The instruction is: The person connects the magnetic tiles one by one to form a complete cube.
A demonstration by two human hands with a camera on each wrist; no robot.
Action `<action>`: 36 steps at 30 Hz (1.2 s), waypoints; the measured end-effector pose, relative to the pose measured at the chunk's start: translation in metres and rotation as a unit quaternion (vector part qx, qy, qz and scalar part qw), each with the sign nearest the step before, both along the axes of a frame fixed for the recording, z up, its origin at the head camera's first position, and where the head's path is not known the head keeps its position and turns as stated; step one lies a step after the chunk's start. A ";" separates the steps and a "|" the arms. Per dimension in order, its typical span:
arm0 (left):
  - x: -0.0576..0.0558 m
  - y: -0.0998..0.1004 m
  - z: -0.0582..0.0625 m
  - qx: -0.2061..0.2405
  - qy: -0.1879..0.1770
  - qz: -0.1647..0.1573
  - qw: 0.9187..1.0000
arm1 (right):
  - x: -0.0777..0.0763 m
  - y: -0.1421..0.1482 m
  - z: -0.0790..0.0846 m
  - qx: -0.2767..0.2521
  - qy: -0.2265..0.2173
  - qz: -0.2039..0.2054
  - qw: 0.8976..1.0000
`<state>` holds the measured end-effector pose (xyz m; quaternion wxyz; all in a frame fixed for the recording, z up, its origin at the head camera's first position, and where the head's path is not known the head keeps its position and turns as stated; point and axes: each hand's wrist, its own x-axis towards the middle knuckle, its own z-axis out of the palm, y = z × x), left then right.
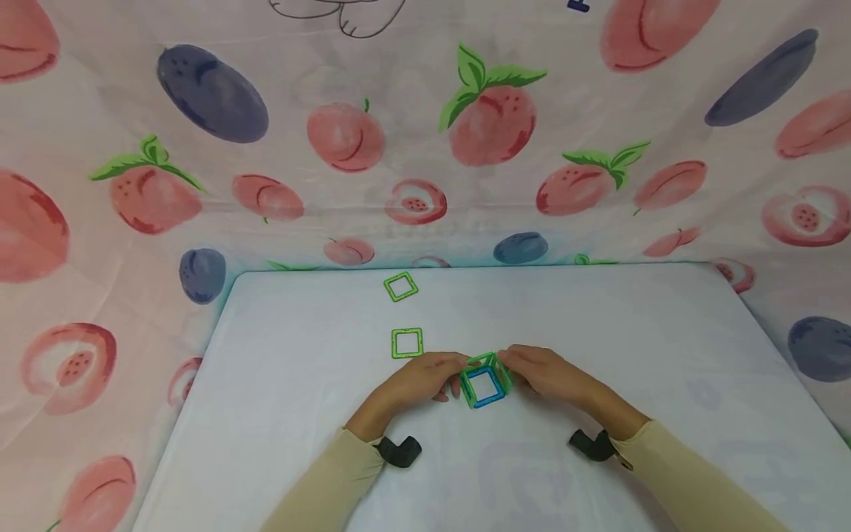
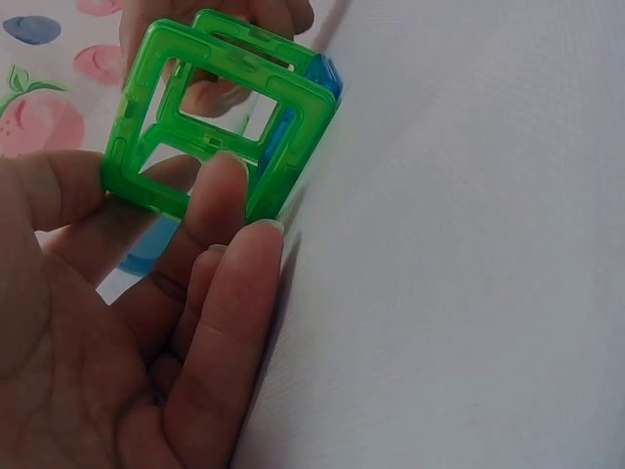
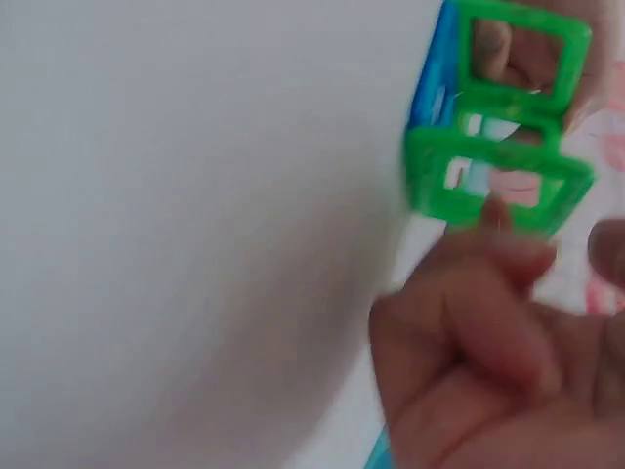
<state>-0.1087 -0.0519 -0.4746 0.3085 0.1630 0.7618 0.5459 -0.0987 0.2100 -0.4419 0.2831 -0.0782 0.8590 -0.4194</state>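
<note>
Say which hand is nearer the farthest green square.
Left. The left hand is this side of the farthest green square; the right hand is too, but farther to the right.

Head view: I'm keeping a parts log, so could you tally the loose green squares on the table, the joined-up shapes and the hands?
Loose green squares: 2
Joined-up green and blue shape: 1
Left hand and right hand: 2
Total: 5

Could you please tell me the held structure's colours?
Green and blue; the head view shows the structure best.
</note>
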 end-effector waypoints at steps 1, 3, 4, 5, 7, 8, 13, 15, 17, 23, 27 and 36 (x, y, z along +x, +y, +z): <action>0.000 0.000 0.000 0.000 -0.001 0.001 1.000 | 0.002 0.000 0.001 0.009 0.013 -0.011 1.000; 0.000 0.001 0.000 0.002 -0.001 0.001 1.000 | 0.006 0.000 0.003 0.023 0.046 -0.014 0.999; 0.000 0.001 0.000 0.001 -0.001 0.001 1.000 | 0.008 -0.001 0.004 0.028 0.067 -0.010 0.997; 0.000 0.000 0.000 0.001 0.001 0.000 1.000 | 0.010 -0.002 0.005 0.034 0.089 -0.005 0.995; -0.001 0.000 0.000 -0.006 0.005 -0.002 1.000 | 0.013 -0.004 0.005 0.040 0.129 0.005 0.991; -0.001 -0.001 0.000 -0.009 0.007 -0.005 1.000 | 0.013 -0.005 0.005 0.044 0.147 0.009 0.988; -0.002 -0.005 -0.002 -0.020 0.015 -0.025 0.999 | 0.011 -0.011 0.002 0.057 0.211 0.005 0.976; -0.002 -0.006 -0.002 -0.021 0.018 -0.043 0.999 | 0.008 -0.012 0.001 0.062 0.224 -0.002 0.973; -0.003 -0.007 -0.002 -0.023 0.021 -0.060 0.998 | 0.006 -0.012 0.001 0.067 0.230 -0.010 0.971; -0.003 -0.006 0.000 -0.027 0.019 -0.106 0.994 | 0.003 -0.012 -0.002 0.063 0.229 -0.019 0.971; -0.001 -0.003 0.000 -0.010 0.003 -0.129 0.992 | -0.001 -0.012 -0.004 0.047 0.231 -0.013 0.972; -0.002 -0.004 -0.001 0.041 -0.035 -0.043 0.998 | -0.013 -0.009 -0.003 0.024 0.160 -0.016 0.987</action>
